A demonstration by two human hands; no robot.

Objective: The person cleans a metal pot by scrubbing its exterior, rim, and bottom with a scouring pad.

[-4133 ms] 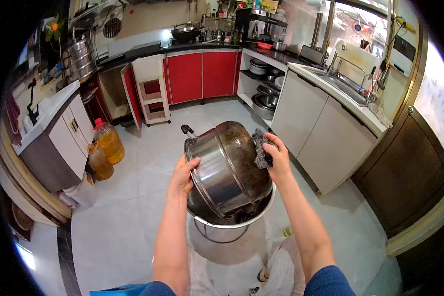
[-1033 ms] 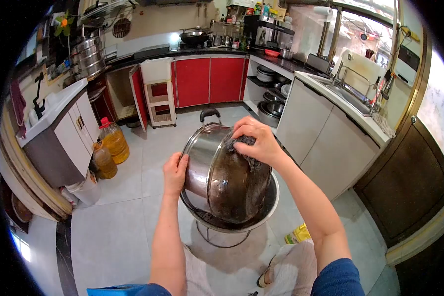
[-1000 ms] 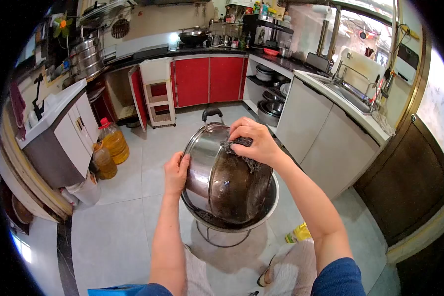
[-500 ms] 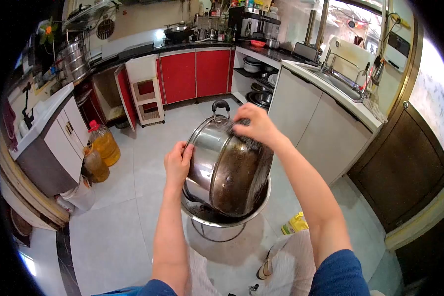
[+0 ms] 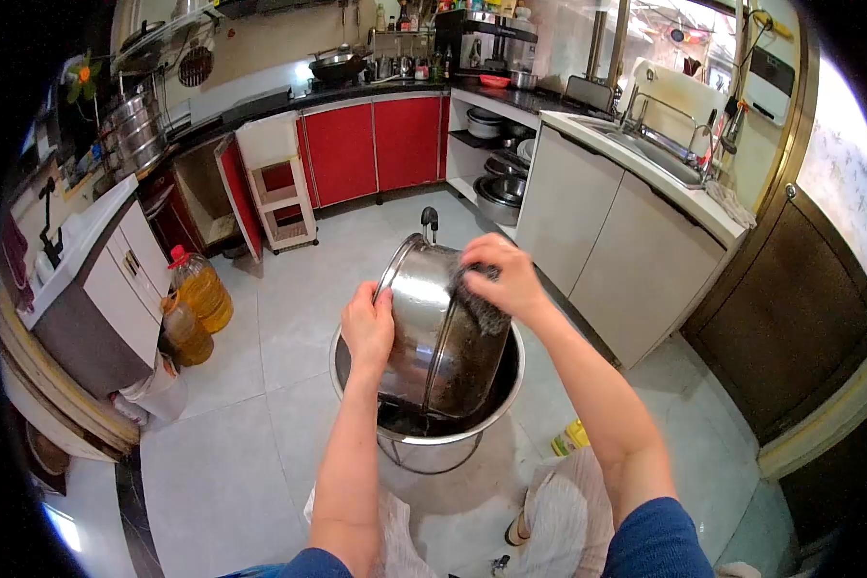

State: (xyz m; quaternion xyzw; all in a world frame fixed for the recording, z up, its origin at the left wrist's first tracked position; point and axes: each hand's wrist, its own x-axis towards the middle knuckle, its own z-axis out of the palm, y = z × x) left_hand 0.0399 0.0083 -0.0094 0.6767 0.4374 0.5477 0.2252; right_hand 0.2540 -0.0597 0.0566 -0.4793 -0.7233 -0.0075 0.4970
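Note:
A large stainless steel pot (image 5: 416,323) rests tilted on its side in a wide metal basin (image 5: 515,385), which stands on a wire stand. Brown stains darken the pot's lower wall, and a black-topped handle (image 5: 430,222) sticks up at its far side. My left hand (image 5: 368,329) grips the pot's rim at the left. In my right hand (image 5: 506,275) is a dark steel wool scrubber (image 5: 482,306), pressed against the pot's outer wall near the base. Dark water or shadow lies low in the basin.
A yellow bottle (image 5: 570,438) stands on the floor by my right knee. At the left are oil jugs (image 5: 202,294), a white bucket (image 5: 159,387) and an open cabinet door (image 5: 238,197). A white counter with a sink (image 5: 660,159) lies to the right.
The pot has turned and tipped, showing less of its base. My right hand has moved slightly down and right with the scrubber; my left hand has shifted right along with the rim.

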